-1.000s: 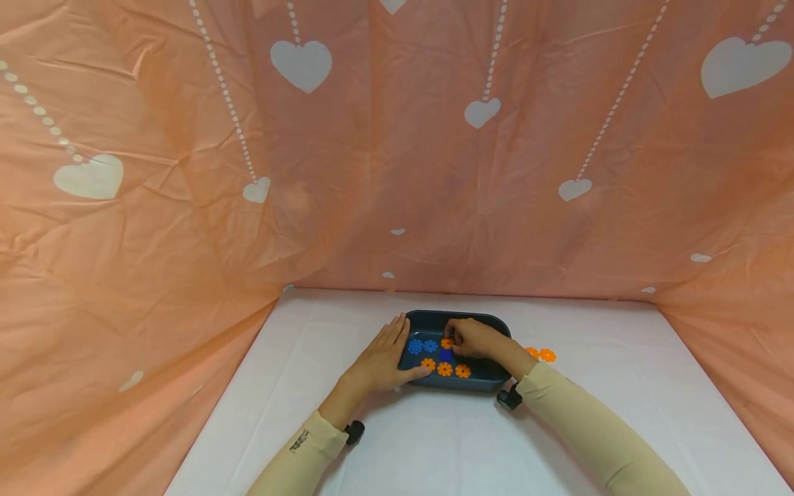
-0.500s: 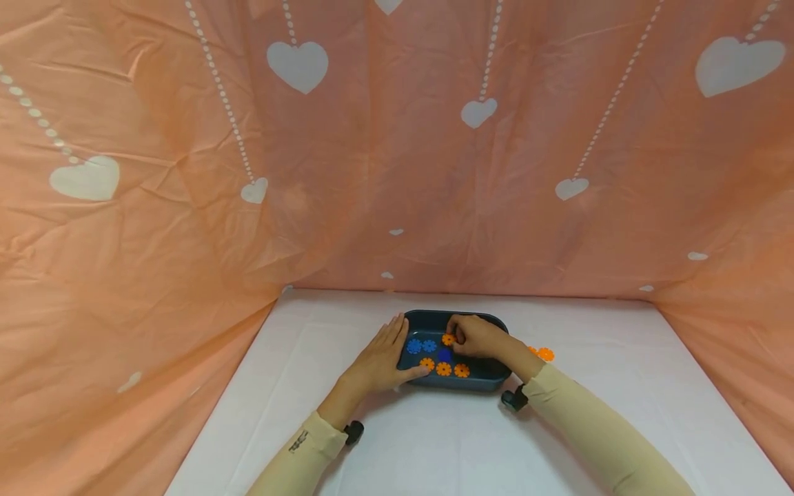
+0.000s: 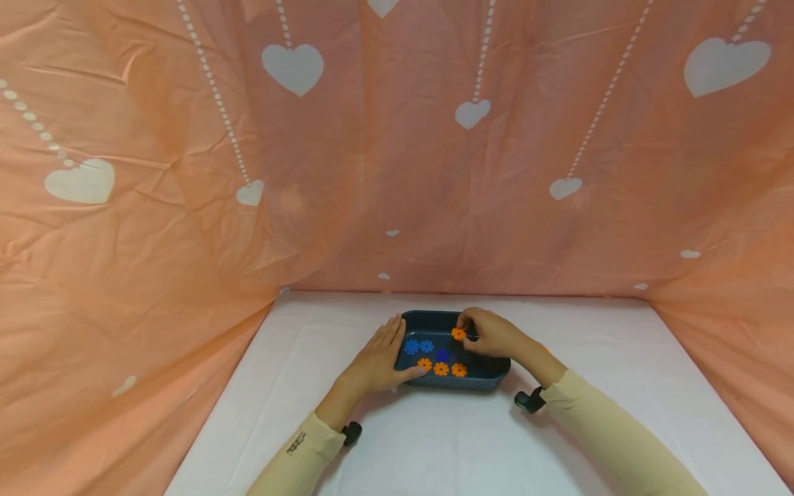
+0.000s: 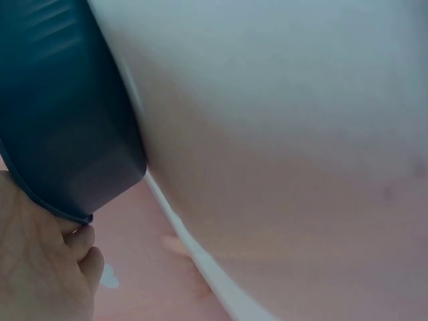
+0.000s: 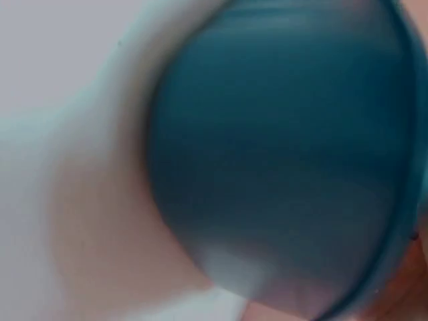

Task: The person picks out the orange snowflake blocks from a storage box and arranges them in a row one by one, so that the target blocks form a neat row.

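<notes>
A dark blue-grey tray (image 3: 459, 384) stands on the white table. My left hand (image 3: 375, 362) rests on its left end, fingers extended along the rim and thumb at the front edge. In the left wrist view that hand (image 4: 40, 261) lies against the tray's outer wall (image 4: 73, 127). My right hand (image 3: 493, 334) pinches an orange flower-shaped disc (image 3: 458, 333) above the tray's right half. Inside the tray lie two blue flower discs (image 3: 419, 346), a darker blue-violet disc (image 3: 442, 355) and a front row of orange flower discs (image 3: 441, 369).
A sliver of orange (image 3: 546, 350) shows behind my right forearm. Black wrist cameras (image 3: 529, 401) sit under both wrists. An orange curtain (image 3: 347, 227) with white hearts hangs behind the table (image 3: 446, 441). The right wrist view is blurred, mostly filled by the tray wall (image 5: 281, 147).
My right hand has lifted the orange disc from beside the blue-violet one and moved it right and away from me. The forearm now covers most of the orange discs on the table. My left hand stays put.
</notes>
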`<act>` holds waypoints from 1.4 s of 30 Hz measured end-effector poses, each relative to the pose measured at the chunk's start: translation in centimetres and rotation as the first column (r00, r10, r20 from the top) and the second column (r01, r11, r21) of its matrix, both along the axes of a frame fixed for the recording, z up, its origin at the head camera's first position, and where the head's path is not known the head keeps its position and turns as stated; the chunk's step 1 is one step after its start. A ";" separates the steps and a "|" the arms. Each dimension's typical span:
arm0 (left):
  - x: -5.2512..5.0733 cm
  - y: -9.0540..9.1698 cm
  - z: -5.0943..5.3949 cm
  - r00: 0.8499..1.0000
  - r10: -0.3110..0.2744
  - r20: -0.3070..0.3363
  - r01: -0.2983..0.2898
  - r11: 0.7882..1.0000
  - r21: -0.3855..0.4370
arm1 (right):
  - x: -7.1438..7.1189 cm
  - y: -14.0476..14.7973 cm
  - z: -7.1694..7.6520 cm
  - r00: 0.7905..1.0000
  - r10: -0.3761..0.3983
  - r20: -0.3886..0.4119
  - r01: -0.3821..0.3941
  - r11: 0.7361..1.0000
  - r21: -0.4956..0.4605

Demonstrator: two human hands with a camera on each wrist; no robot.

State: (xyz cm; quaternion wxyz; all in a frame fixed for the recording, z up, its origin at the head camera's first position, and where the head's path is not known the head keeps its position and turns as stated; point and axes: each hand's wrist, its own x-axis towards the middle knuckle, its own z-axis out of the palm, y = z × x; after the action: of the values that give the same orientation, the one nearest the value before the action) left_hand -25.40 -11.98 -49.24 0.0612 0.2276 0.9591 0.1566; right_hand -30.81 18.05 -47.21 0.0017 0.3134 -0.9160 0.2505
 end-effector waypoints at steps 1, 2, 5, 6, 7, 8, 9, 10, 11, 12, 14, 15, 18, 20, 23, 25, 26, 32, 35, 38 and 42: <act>0.0 0.0 0.0 1.000 0.001 -0.001 -0.001 1.000 -0.004 | 0.0 0.2 0.1 1.000 -0.001 0.003 0.001 1.000 -0.009; -0.1 0.0 -0.1 1.000 0.001 -0.003 -0.001 1.000 -0.006 | 0.1 0.5 0.3 1.000 -0.006 0.012 0.006 1.000 -0.018; -0.1 -0.1 -0.1 1.000 -0.002 -0.005 0.002 1.000 -0.014 | 0.4 1.2 0.6 0.999 -0.017 0.034 0.019 0.999 -0.045; -0.1 -0.1 -0.1 1.000 -0.006 -0.008 0.006 1.000 -0.009 | 0.6 1.5 0.7 0.999 -0.020 0.037 0.022 0.998 -0.057; -0.1 -0.1 -0.1 1.000 -0.008 -0.008 0.007 1.000 -0.009 | 0.7 1.8 0.7 0.999 -0.024 0.036 0.026 0.997 -0.066; -0.1 -0.1 -0.2 1.000 -0.009 -0.007 0.009 1.000 -0.009 | 0.9 2.1 0.8 0.999 -0.030 0.031 0.032 0.997 -0.073; -0.1 -0.1 -0.1 1.000 -0.011 -0.006 0.011 1.000 -0.008 | 1.1 2.4 0.8 0.999 -0.034 0.027 0.036 0.996 -0.082; -0.1 -0.1 -0.1 1.000 -0.012 -0.005 0.012 1.000 -0.004 | 1.2 2.7 0.8 0.999 -0.040 0.018 0.042 0.995 -0.089; -0.1 -0.1 -0.2 1.000 -0.013 -0.004 0.013 1.000 -0.002 | 1.4 3.1 0.8 0.999 -0.044 0.010 0.045 0.994 -0.095; -0.1 -0.1 -0.2 1.000 -0.013 -0.003 0.013 1.000 -0.002 | 1.5 3.4 0.7 0.999 -0.048 0.002 0.048 0.994 -0.102; -0.1 -0.1 -0.2 1.000 -0.012 -0.001 0.012 1.000 -0.003 | 1.8 4.1 0.6 0.998 -0.060 -0.013 0.058 0.993 -0.107; -0.1 -0.1 -0.2 1.000 -0.012 0.001 0.012 1.000 0.001 | 1.9 4.5 0.6 0.998 -0.063 -0.017 0.061 0.991 -0.115; -0.1 -0.1 -0.2 1.000 -0.013 -0.003 0.013 1.000 0.007 | 2.2 5.6 0.5 0.996 -0.081 -0.040 0.075 0.987 -0.141; -0.1 -0.1 -0.1 1.000 -0.015 -0.003 0.015 1.000 0.007 | 2.4 6.3 0.3 0.994 -0.090 -0.062 0.079 0.984 -0.159; -0.1 -0.1 -0.1 1.000 -0.018 -0.001 0.018 1.000 0.000 | 2.7 7.4 0.2 0.990 -0.107 -0.089 0.088 0.977 -0.192; -0.1 -0.1 -0.2 1.000 -0.020 0.000 0.020 1.000 0.003 | 2.9 8.1 0.1 0.988 -0.112 -0.105 0.089 0.974 -0.209; -0.1 -0.1 -0.2 1.000 -0.019 0.002 0.019 1.000 -0.003 | 3.1 8.4 0.1 0.987 -0.116 -0.111 0.090 0.972 -0.218; -0.2 0.0 -0.2 1.000 -0.011 0.010 0.011 1.000 0.006 | 3.7 10.7 -0.2 0.979 -0.174 -0.106 0.150 0.967 -0.204; -0.2 0.0 -0.2 1.000 -0.009 0.007 0.009 1.000 0.008 | 3.9 11.8 -0.4 0.973 -0.208 -0.099 0.187 0.965 -0.186; -0.1 0.0 -0.2 1.000 -0.012 0.003 0.012 1.000 0.010 | 4.1 12.8 -0.6 0.969 -0.227 -0.103 0.205 0.961 -0.186; -0.1 -0.1 -0.1 1.000 -0.017 -0.001 0.017 1.000 0.009 | 4.4 13.8 -0.9 0.962 -0.255 -0.096 0.236 0.956 -0.173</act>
State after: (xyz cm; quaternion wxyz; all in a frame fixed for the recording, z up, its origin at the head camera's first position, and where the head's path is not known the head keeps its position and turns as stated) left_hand -25.50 -12.11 -49.38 0.0613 0.2363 0.9564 0.1601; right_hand -26.42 31.83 -48.11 0.1116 0.2099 -0.9231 0.3021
